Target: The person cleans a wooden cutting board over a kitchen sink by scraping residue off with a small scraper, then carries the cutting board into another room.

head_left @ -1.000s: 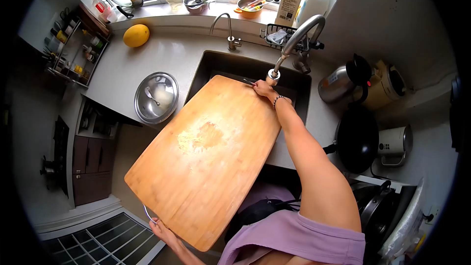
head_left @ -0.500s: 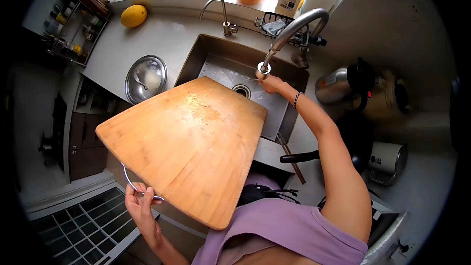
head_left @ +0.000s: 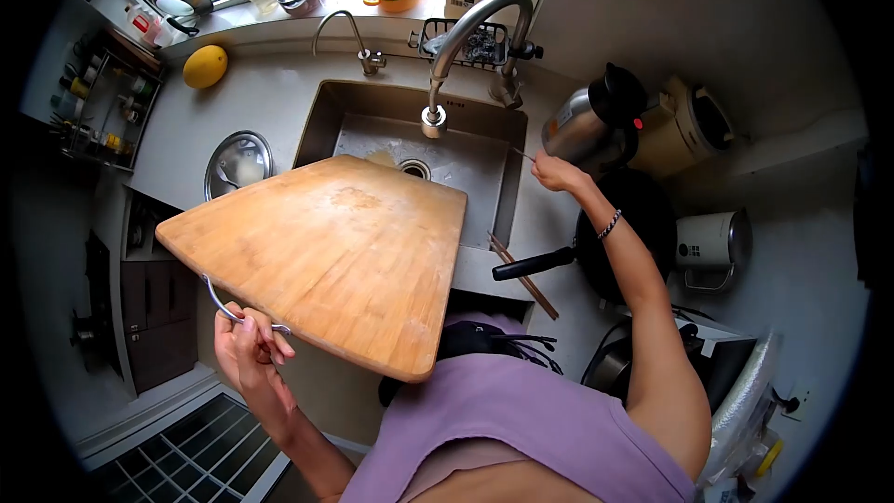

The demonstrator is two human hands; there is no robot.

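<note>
A large wooden cutting board (head_left: pixel 326 256) is tilted over the front of the sink, its far end reaching above the basin. My left hand (head_left: pixel 250 345) is closed round the curved metal handle (head_left: pixel 216 293) on the board's near left edge. A pale powdery smear (head_left: pixel 356 197) marks the far part of the board. My right hand (head_left: pixel 556 172) is closed, just right of the sink's rim, and a thin, narrow piece sticks out from its fingers toward the basin; I cannot make out what it is.
Over the steel sink (head_left: pixel 507 196) curves a large faucet (head_left: pixel 475 14); a smaller tap (head_left: pixel 358 47) stands behind. Chopsticks (head_left: pixel 531 287) and a black-handled pan (head_left: pixel 633 233) lie at right, near a steel kettle (head_left: pixel 587 121). A pot lid (head_left: pixel 239 163) and yellow melon (head_left: pixel 205 66) sit left.
My right hand has moved from under the faucet to the right, beyond the sink rim. The crumb pile on the board has thinned to a smear. My view has shifted right.
</note>
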